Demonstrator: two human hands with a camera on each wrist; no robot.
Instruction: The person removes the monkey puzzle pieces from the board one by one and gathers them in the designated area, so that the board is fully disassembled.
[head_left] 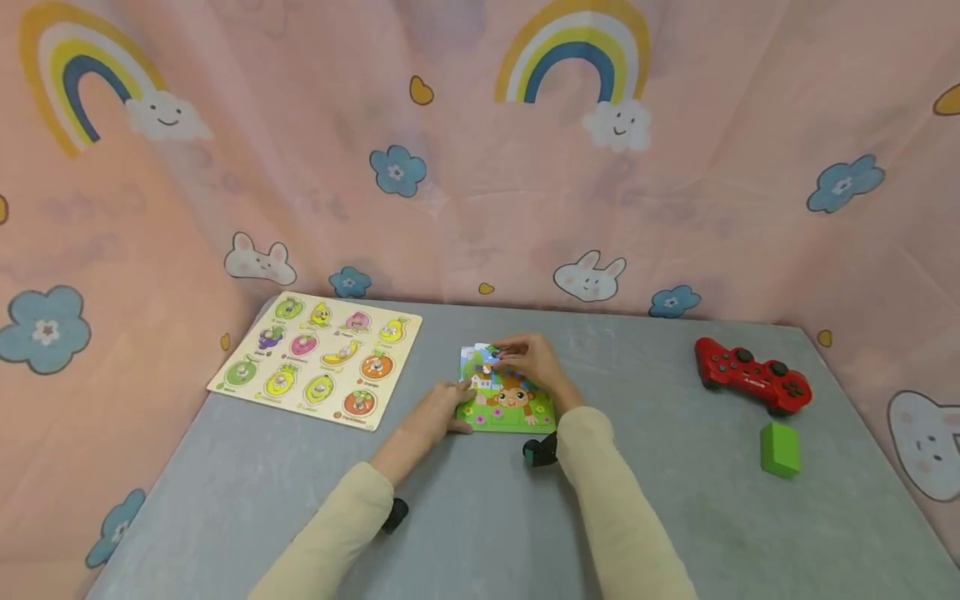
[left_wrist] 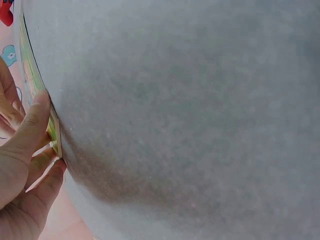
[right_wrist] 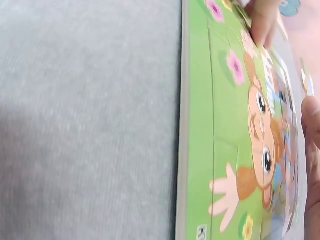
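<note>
One small monkey puzzle [head_left: 512, 398] lies flat mid-worktop [head_left: 480, 517], b/w your two hands. Your L hand [head_left: 441, 408] grips its left side, thumb by the near-left corner & fingertips up on the edge. Your R hand [head_left: 534, 362] is over the far part, pinching a small puzzle piece [right_wrist: 307, 82] b/w thumb & fingers; can't tell the piece's picture, too blurry & mostly covered. Pink flowers & a monkey's face show on the near half, nearest you. Off to your left, apart from the puzzle, you've got a cream fruit board [head_left: 330, 335] w/ labelled fruit pics in rows. Far over on your right: a red game controller [head_left: 752, 375], w/ a green block [head_left: 780, 450] just nearer you. Behind it all, a pink rainbow-print cloth [head_left: 480, 208].
</note>
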